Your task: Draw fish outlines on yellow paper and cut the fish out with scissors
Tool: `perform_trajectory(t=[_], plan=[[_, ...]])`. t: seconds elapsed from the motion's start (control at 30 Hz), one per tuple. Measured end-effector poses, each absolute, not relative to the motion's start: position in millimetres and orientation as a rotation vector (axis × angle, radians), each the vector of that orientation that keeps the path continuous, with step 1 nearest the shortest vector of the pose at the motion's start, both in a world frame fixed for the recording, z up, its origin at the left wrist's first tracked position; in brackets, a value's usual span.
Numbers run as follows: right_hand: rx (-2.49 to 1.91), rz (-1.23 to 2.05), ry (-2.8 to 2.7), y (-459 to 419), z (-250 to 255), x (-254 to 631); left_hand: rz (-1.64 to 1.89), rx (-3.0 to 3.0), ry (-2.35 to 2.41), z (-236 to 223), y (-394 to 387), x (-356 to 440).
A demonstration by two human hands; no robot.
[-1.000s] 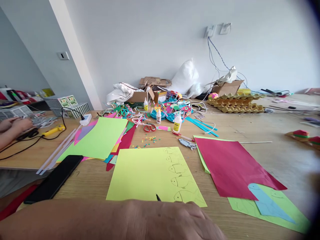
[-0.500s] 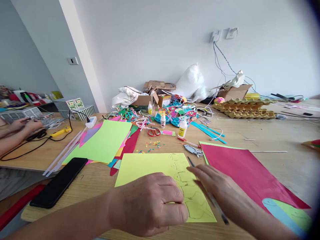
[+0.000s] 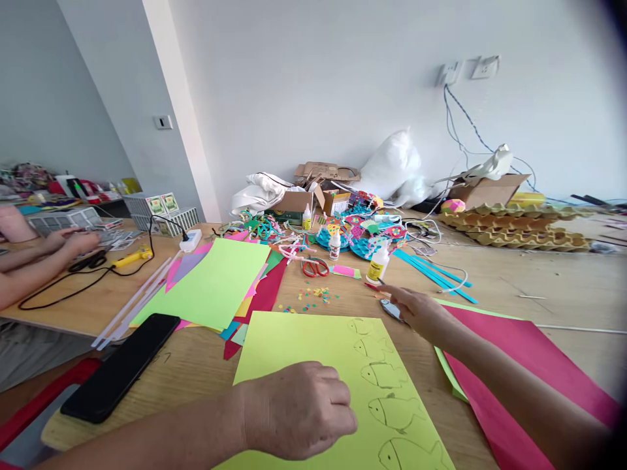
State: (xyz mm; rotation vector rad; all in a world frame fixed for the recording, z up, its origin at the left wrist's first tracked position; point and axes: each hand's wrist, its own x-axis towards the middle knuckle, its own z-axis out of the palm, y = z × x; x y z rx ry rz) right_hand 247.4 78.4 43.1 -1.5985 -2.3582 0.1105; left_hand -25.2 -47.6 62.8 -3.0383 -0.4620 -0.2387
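Observation:
A yellow-green sheet of paper (image 3: 294, 339) lies in front of me, with a column of several pencil-like fish drawings (image 3: 385, 375) down its right side. My left hand (image 3: 306, 411) rests on the sheet with its fingers curled under; anything inside them is hidden. Beyond the sheet's right edge, my right hand (image 3: 416, 310) stretches forward with its fingers drawn together. A thin dark pen (image 3: 381, 281) pokes out at its fingertips, mostly hidden. Close to those fingertips lie a red pen (image 3: 371, 286) and a grey fish cutout (image 3: 390, 309), partly covered by the hand. A glue bottle (image 3: 377, 262) stands just behind.
Stacked coloured paper (image 3: 210, 281) and a black phone (image 3: 122, 365) lie to the left. Red-handled scissors (image 3: 315, 266), confetti bits (image 3: 313, 297) and blue strips (image 3: 435, 277) are further back. Red paper (image 3: 514, 352) lies right, egg trays (image 3: 519, 228) behind. Another person's hands (image 3: 73, 243) are far left.
My right hand has moved forward from the sheet's right edge toward the glue bottle, uncovering the fish drawings. My left hand stays curled on the sheet. The view has shifted slightly.

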Motion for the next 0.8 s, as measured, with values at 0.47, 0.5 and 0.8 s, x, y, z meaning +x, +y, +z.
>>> perform_trajectory(t=[0.47,0.5,0.8], plan=[[-2.052,0.037,-2.268,112.1,29.2,257.2,-0.403,-3.05,-0.661,20.3,-32.6,-39.1],[-2.062,0.04,-2.277,114.7,27.4,254.7,-0.418,-3.057,-0.678,17.5,-32.5,-40.1],[-2.095,0.027,-2.329,120.1,20.7,247.8,-0.501,-3.103,-0.798,13.2,-32.8,-46.5]])
